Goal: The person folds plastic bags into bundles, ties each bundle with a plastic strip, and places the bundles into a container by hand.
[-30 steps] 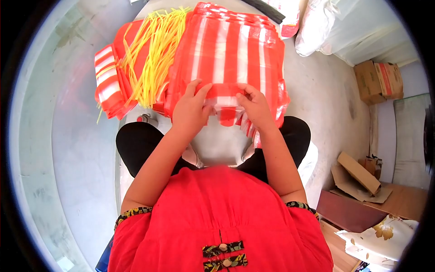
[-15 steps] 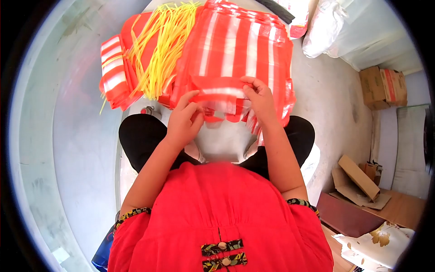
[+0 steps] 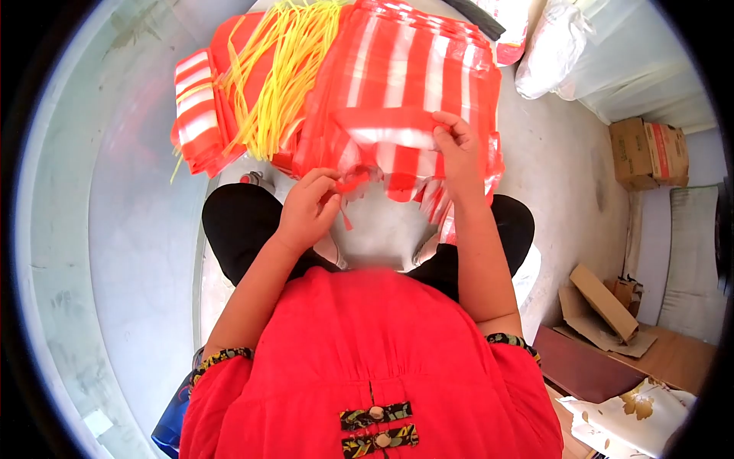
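A stack of red-and-white striped plastic bags [image 3: 413, 73] lies in front of me, its near edge ragged and partly folded over. My right hand [image 3: 459, 149] pinches the folded edge of the top bag between thumb and fingers. Lower and to the left, my left hand [image 3: 310, 205] is closed with its fingertips at a loose red corner of the same plastic. Beside the stack, a bundle of thin yellow strips [image 3: 287, 76] is draped over more red plastic. A folded striped bundle [image 3: 196, 107] with a yellow strip around it sits at the far left.
My knees are bent below the stack. A red-topped object [image 3: 252, 179] stands by my left knee. Cardboard boxes [image 3: 648, 153] stand at the right wall, with flattened cardboard [image 3: 604, 306] on a brown surface nearer. A white plastic bag [image 3: 552, 50] is at the back right.
My left hand has moved down, off the folded band, to the near corner of the plastic. My right hand has shifted right and slightly up with the fold, and the near edge hangs differently.
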Demonstrator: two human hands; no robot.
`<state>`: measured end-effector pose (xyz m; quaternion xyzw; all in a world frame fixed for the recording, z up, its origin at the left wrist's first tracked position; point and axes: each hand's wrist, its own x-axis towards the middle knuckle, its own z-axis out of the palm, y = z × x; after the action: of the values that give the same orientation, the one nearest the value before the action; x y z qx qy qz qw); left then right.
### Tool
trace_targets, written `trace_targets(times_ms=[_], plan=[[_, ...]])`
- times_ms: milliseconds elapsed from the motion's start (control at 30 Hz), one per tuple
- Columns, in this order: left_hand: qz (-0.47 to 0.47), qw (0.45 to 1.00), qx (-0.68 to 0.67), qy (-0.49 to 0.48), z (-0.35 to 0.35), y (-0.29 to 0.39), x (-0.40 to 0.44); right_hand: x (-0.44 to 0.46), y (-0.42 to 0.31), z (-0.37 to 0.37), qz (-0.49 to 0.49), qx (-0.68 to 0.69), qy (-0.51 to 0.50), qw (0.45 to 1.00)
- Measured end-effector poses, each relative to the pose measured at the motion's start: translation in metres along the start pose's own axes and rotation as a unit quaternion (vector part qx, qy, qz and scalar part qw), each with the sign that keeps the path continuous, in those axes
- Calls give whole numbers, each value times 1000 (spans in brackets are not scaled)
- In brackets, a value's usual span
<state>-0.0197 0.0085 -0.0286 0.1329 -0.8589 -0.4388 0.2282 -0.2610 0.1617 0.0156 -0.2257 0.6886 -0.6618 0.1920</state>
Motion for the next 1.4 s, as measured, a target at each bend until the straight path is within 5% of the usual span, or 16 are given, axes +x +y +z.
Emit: trace_targets(times_ms=[467, 867, 1400], plan=[[29, 997, 62, 24, -6, -2, -11, 18, -11, -17, -6, 123, 33, 992], [196, 951, 207, 122, -17, 19, -8, 25, -44, -30, -52, 215, 39, 974], [203, 944, 232, 117, -19, 12, -20, 31, -65, -35, -88, 258, 46, 961]])
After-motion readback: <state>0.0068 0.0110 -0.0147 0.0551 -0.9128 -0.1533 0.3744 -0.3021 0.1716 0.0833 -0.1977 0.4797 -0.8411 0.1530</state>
